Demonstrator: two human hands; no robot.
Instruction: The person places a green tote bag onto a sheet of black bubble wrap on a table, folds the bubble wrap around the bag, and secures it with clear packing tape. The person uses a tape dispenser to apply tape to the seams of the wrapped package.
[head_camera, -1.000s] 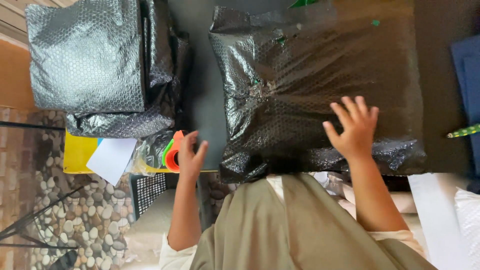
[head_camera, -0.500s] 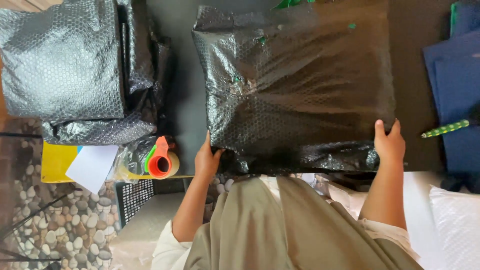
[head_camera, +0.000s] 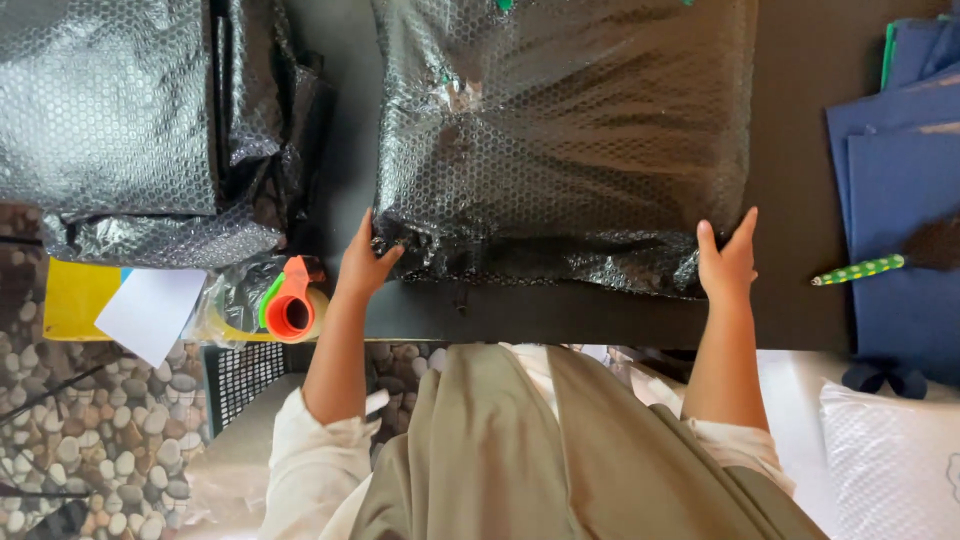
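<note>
I keep my left hand (head_camera: 366, 262) and right hand (head_camera: 727, 262) clamped evenly on the black bubble-wrapped parcel's (head_camera: 565, 140) near corners, level on the dark bench (head_camera: 800, 170).

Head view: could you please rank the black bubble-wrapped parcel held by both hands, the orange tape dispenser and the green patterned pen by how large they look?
1. Black bubble-wrapped parcel
2. Orange tape dispenser
3. Green patterned pen, longer than the dispenser but far thinner.

A black bubble-wrapped parcel (head_camera: 560, 140) lies mid-table, a silvery-black bubble-wrapped bundle (head_camera: 130, 120) left of it.
</note>
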